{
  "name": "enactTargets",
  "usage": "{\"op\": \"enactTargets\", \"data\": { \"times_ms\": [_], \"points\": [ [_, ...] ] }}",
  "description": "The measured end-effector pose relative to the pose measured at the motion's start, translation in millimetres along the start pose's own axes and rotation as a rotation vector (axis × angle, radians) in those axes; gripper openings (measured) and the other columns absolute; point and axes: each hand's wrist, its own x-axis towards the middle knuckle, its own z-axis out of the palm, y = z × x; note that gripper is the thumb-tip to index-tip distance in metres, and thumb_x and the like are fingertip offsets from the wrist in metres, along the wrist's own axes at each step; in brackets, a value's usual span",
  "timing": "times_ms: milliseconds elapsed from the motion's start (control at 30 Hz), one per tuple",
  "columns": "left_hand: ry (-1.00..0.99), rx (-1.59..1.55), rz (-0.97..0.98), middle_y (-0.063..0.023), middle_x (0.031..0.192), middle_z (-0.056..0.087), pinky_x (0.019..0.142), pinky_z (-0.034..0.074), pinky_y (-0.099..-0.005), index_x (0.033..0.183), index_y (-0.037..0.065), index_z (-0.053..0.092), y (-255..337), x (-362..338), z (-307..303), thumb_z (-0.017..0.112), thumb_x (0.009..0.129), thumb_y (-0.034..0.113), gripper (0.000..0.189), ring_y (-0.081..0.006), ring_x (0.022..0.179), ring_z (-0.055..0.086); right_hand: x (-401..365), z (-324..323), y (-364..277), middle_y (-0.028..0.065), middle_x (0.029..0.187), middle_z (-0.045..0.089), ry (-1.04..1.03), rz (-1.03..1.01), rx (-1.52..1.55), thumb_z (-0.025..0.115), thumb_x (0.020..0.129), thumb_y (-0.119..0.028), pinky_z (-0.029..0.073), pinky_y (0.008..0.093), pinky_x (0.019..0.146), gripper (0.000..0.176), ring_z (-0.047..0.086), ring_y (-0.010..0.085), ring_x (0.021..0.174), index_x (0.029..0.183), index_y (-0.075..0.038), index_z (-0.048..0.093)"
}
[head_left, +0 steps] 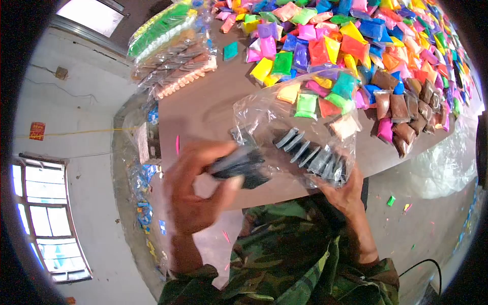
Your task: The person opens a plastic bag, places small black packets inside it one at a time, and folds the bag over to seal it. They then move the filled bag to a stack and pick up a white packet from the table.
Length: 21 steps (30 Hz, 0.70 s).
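Observation:
My left hand (195,188), slightly blurred, is closed around a bunch of small black packets (244,168) at the table's near edge. To its right, my right hand (346,193) grips the lower corner of a clear plastic bag (249,109). Inside that bag stands a row of several black packets (320,161), lined up side by side. The bag's upper part spreads over the table toward the colourful pile, and a few bright packets show through it. The fingers of my right hand are partly hidden behind the bag.
A large heap of colourful packets (315,51) covers the far right of the brown table (203,112), with brown packets (399,107) at its right edge. Filled clear bags (173,56) are stacked at the far left. A teal packet (231,51) lies beside them. Scraps litter the floor.

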Motion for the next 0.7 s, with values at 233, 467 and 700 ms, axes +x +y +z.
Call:
{"op": "enactTargets", "data": {
  "times_ms": [233,467,700],
  "points": [
    [0.084,0.304,0.051,-0.0160,0.114,0.066,0.092,0.053,-0.0471,0.126,0.001,0.060,10.6,44.3,84.6,0.071,0.089,0.004,0.038,-0.0392,0.109,0.065,1.5,-1.3,-2.4,0.0189,0.126,0.070,-0.028,0.020,0.009,0.094,0.070,-0.022,0.053,0.0443,0.100,0.077,0.069,0.0362,0.115,0.136,-0.004,0.059],
    [-0.208,0.488,-0.080,-0.0233,0.103,0.067,0.073,0.052,-0.0493,0.114,0.003,0.060,-12.3,48.5,93.8,0.076,0.088,0.009,0.031,-0.0407,0.090,0.067,2.2,-3.5,-3.8,0.0192,0.127,0.069,0.000,-0.086,-0.062,0.093,0.070,-0.022,0.054,0.0451,0.100,0.077,0.068,0.0374,0.116,0.136,-0.004,0.058],
    [-0.063,0.462,0.114,-0.0215,0.095,0.066,0.076,0.049,-0.0513,0.110,0.004,0.057,-43.5,47.7,109.9,0.076,0.089,0.012,0.029,-0.0439,0.087,0.065,3.9,-5.2,-6.3,0.0196,0.128,0.068,-0.016,-0.084,-0.058,0.093,0.070,-0.020,0.054,0.0457,0.100,0.075,0.067,0.0379,0.117,0.136,-0.006,0.059]
  ]
}}
